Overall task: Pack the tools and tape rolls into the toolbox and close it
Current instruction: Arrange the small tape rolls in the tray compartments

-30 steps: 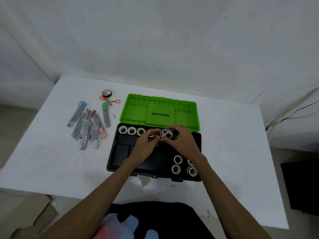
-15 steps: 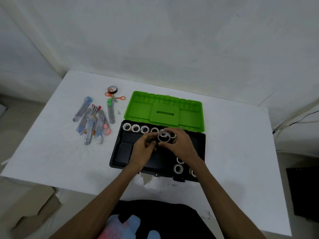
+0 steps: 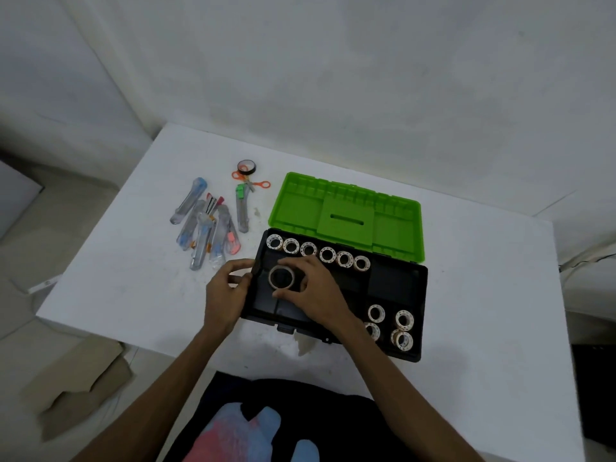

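R hand (image 3: 316,291) fingers curled round a big tape roll (image 3: 282,277), holding it over the toolbox (image 3: 393,285) left compartment. L hand (image 3: 226,291) grips the box's left wall – fingers closed on it. Cutters (image 3: 206,231) + scissors (image 3: 250,182) sit near the counter's (image 3: 483,278) far-left corner.

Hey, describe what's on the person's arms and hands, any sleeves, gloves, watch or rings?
Both forearms are bare right up to the bottom edge of the picture, so no sleeves show. The left hand and the right hand are ungloved, with no watch, bracelet or ring visible on either. Below the arms, the person's dark garment carries a pink and light blue print.
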